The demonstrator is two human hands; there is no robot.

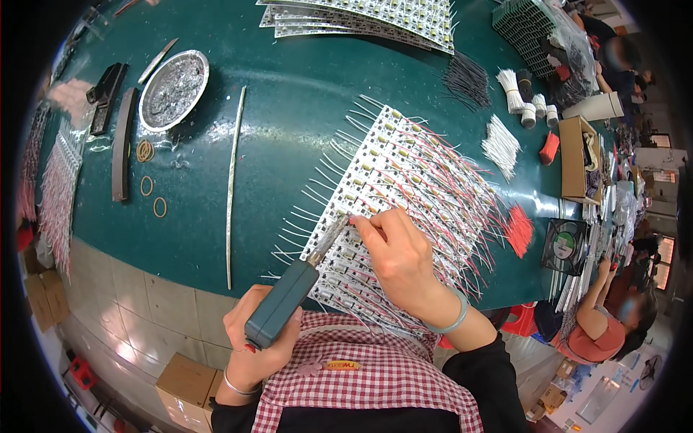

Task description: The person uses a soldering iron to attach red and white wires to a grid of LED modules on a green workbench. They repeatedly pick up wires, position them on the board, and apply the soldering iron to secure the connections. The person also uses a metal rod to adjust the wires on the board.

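Observation:
My left hand (249, 357) is closed around the dark green handle of a soldering iron (281, 302). The iron's metal tip rests on a white panel of circuit boards (382, 148), which carries rows of small yellowish and black parts. Just right of the tip, my right hand (401, 260) pinches what looks like a thin wire against the panel; its end is mostly hidden by my fingertips. White wires (310, 195) stick out from the panel's left edge. Many red and white wires (447, 191) fan out across its right side.
On the green table (303, 94) lie a metal bowl (202, 90), rubber bands (146, 186), a long thin rod (236, 173), and loose black (469, 79), white (500, 148) and red wires (517, 231). Stacked panels (361, 20) lie at the far side. A co-worker (599, 325) sits at right.

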